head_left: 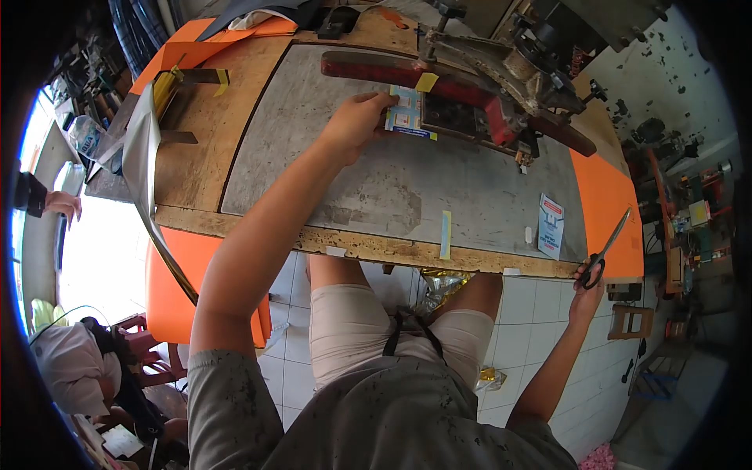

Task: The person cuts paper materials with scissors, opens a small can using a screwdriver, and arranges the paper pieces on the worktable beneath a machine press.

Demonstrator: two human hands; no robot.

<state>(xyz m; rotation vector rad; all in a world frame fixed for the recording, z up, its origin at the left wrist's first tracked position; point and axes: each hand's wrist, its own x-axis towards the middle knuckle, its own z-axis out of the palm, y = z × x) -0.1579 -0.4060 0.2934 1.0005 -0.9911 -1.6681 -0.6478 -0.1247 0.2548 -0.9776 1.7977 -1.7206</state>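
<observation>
My left hand [360,125] is closed on the left edge of a blue and white printed card [407,117], which lies against the dark metal plate [450,116] of the press. In my right hand [587,286], at the table's front right corner, are black-handled scissors [607,249], their blades pointing up and away. A folded printed leaflet [551,227] lies on the grey board [337,188] to the left of the scissors. A thin yellow-green strip [446,235] rests near the board's front edge.
The press's red bar [376,69] spans the back of the board. Orange sheets [607,204] lie at the right, and more hang at the left front. A silvery sheet [141,149] droops over the left edge. Another person's hand [63,205] shows at far left.
</observation>
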